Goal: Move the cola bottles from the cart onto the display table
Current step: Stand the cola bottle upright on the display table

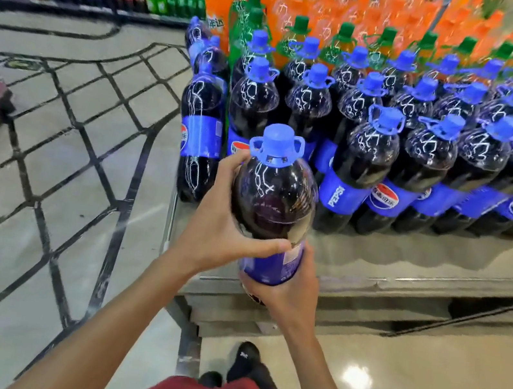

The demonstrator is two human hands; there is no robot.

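The person stands at the near corner of the display table (423, 266) and holds one cola bottle (273, 197) in both hands. The left hand (226, 226) is curled around the dark shoulder of the bottle, with the thumb laid across the front. The right hand (287, 287) grips lower, around the blue label (274, 265), with its fingers wrapped under the bottle.

The table's front edge runs just beyond the right hand and out to that hand's right. Past this edge there is a bare strip of table top, open along the whole front. Beyond the strip, the row of standing cola bottles (368, 165) begins, packed close together. More cola bottles stand just beyond the left hand, at the table's left edge. On the left hand's outer side there is only open tiled floor (50, 160).

The long axis of the held bottle is tilted. The blue cap (276, 145) points up and away from the person, toward the standing bottles, and the base points back toward the body. The base is hidden behind the right hand. The lower part of the bottle is on the near side of the table edge; I cannot tell whether it touches the table.
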